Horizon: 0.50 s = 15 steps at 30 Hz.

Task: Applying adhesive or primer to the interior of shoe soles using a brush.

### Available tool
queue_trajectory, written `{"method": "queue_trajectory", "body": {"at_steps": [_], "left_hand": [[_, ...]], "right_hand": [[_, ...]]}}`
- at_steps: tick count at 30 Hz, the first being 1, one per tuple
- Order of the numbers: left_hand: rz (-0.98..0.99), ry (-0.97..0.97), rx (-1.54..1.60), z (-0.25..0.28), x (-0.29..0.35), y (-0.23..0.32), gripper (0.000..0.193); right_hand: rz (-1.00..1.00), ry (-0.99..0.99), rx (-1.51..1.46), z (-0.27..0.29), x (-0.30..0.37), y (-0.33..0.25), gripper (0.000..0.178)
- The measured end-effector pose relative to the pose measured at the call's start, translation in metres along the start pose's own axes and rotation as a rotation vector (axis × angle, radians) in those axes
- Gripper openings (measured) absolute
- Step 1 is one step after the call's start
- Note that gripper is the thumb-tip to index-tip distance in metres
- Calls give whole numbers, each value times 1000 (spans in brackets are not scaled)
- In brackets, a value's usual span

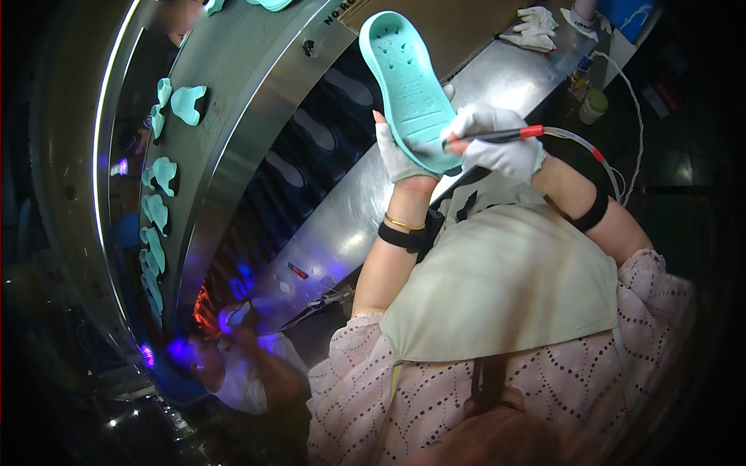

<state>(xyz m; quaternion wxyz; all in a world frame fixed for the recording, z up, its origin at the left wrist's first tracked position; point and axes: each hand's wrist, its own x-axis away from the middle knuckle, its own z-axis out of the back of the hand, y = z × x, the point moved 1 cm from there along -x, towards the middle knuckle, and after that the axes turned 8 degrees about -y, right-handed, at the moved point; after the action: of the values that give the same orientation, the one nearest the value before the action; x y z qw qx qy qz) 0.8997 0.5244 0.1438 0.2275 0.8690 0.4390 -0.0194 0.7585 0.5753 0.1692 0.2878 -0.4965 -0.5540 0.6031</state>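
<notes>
A turquoise shoe sole (406,85) is held up above the metal bench, with its dotted toe end pointing away from me. My left hand (398,158), in a white glove with bare fingertips, grips it from beneath near the heel. In my gloved right hand (501,147) is a pen-like tool (513,135) with a dark body, a red end and a thin hose or cable behind it. The tool's tip is over the sole's heel end. Whether it touches the sole, I cannot tell.
A conveyor belt (241,54) with several turquoise shoe parts (188,105) runs along the left. White gloves (532,29) lie on the metal bench (342,221), where a small red-and-black tool (298,271) also rests. A jar (593,106) stands at right. Another person (256,365) works at lower left.
</notes>
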Motion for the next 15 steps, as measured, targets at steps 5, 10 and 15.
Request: {"method": "queue_trajectory", "body": {"at_steps": [5, 10, 15], "left_hand": [[-65, -23, 38, -5, -2, 7, 69], [-34, 1, 33, -3, -4, 16, 70], [23, -42, 86, -2, -5, 28, 72]], "right_hand": [[-63, 166, 28, 3, -3, -6, 7], [52, 9, 230, -5, -3, -5, 8], [-16, 46, 87, -4, -9, -4, 6]]}}
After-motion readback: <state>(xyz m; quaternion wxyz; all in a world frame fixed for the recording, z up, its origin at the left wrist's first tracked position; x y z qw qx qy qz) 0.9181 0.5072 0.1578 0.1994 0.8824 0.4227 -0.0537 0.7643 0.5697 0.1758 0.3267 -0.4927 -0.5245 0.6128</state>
